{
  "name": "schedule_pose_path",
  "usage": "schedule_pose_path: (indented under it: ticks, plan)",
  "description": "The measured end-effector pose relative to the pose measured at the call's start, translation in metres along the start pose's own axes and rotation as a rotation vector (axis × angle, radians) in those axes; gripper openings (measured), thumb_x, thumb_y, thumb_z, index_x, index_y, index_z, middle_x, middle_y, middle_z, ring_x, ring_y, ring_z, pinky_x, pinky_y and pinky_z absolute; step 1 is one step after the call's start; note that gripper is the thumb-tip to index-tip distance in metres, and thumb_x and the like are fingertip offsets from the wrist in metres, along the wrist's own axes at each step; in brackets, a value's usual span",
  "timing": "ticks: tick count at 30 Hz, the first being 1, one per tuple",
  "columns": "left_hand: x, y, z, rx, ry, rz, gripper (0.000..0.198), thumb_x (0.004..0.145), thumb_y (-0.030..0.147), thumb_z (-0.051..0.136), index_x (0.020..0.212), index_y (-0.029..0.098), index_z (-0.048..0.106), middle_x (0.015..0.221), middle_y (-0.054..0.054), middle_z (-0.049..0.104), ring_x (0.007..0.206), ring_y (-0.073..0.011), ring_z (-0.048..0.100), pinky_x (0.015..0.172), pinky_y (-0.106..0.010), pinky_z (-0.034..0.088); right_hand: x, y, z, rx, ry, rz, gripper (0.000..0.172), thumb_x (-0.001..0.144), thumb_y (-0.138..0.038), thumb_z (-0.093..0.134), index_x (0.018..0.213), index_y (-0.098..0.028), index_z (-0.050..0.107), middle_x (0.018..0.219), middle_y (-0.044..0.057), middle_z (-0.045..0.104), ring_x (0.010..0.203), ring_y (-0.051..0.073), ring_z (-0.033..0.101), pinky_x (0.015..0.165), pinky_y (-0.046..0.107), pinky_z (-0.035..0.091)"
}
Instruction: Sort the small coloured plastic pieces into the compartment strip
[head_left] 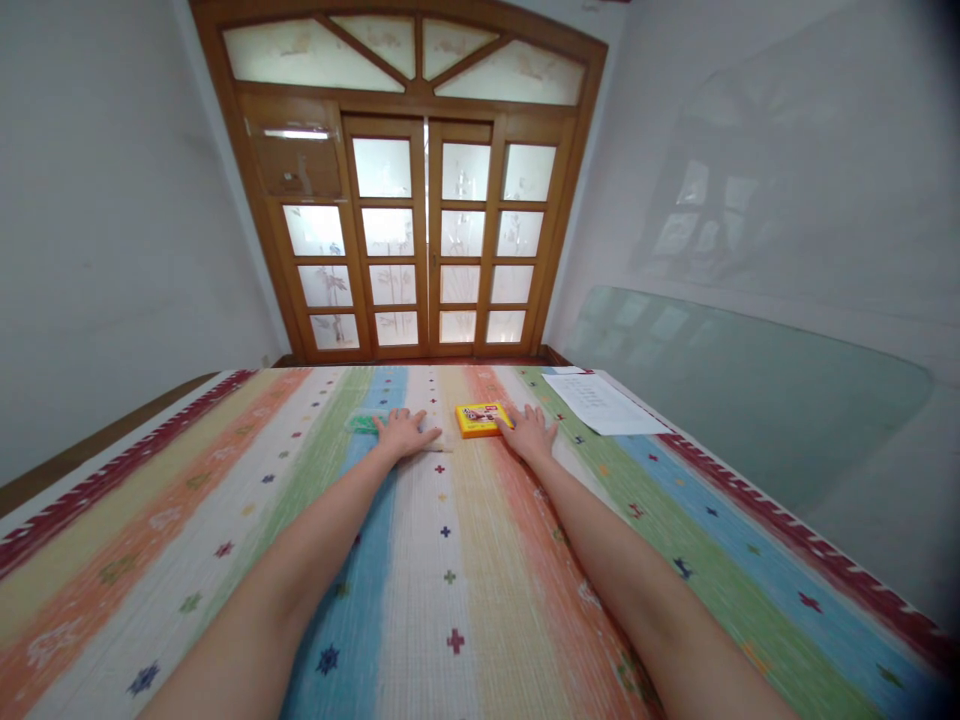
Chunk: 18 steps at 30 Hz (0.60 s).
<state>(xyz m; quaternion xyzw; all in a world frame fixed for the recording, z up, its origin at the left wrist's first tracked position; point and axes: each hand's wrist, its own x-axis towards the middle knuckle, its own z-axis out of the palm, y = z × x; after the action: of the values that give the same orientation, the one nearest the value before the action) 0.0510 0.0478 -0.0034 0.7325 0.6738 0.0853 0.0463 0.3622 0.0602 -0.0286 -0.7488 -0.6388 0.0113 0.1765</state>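
Observation:
My left hand [405,432] lies palm down on the tablecloth with its fingers spread. Partly under its left side is a green item [364,424], seemingly in clear wrapping; its kind is too small to tell. A thin, pale strip shows by the heel of this hand. To the right sits a flat yellow box [482,420] with a printed picture and red lettering on top. My right hand [529,434], also palm down with fingers apart, rests at the box's right edge, the thumb side touching or very close to it. Neither hand grips anything.
A striped, patterned tablecloth [420,600] covers the long table. Printed white paper sheets [600,402] lie at the far right edge. Beyond the table stand wooden doors with glass panes [391,232]. A greenish glass panel [735,390] leans along the right wall.

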Motion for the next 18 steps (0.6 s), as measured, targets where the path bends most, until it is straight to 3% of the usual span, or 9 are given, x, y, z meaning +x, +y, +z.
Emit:
schedule_pose_path:
  ticks: [4, 11, 18]
  plan:
    - [0.000, -0.017, 0.001, 0.008, 0.043, -0.079, 0.084, 0.090, 0.085, 0.033, 0.156, 0.035, 0.050, 0.164, -0.016, 0.043, 0.155, -0.0476, 0.024, 0.116, -0.082, 0.011, -0.007, -0.009, 0.000, -0.024, -0.010, -0.004, 0.067, 0.104, -0.069, 0.032, 0.157, -0.032, 0.050, 0.170, 0.014, 0.032, 0.158, 0.038, 0.017, 0.120, 0.073, 0.012]
    - [0.004, -0.014, 0.012, 0.005, 0.135, -0.105, 0.076, 0.097, 0.077, 0.028, 0.156, 0.035, 0.050, 0.165, -0.015, 0.043, 0.157, -0.0436, 0.023, 0.117, -0.082, 0.007, -0.018, -0.039, 0.008, -0.079, -0.031, -0.034, 0.072, 0.105, -0.067, 0.024, 0.163, -0.027, 0.041, 0.172, 0.016, 0.026, 0.159, 0.039, 0.014, 0.119, 0.074, 0.012]
    - [0.009, -0.019, 0.010, 0.013, 0.191, -0.139, 0.066, 0.103, 0.064, 0.025, 0.155, 0.033, 0.051, 0.164, -0.014, 0.043, 0.157, -0.0397, 0.024, 0.120, -0.078, 0.007, -0.010, -0.057, 0.009, -0.040, -0.012, -0.035, 0.069, 0.106, -0.065, 0.025, 0.158, -0.026, 0.047, 0.169, 0.018, 0.030, 0.158, 0.038, 0.015, 0.118, 0.075, 0.012]
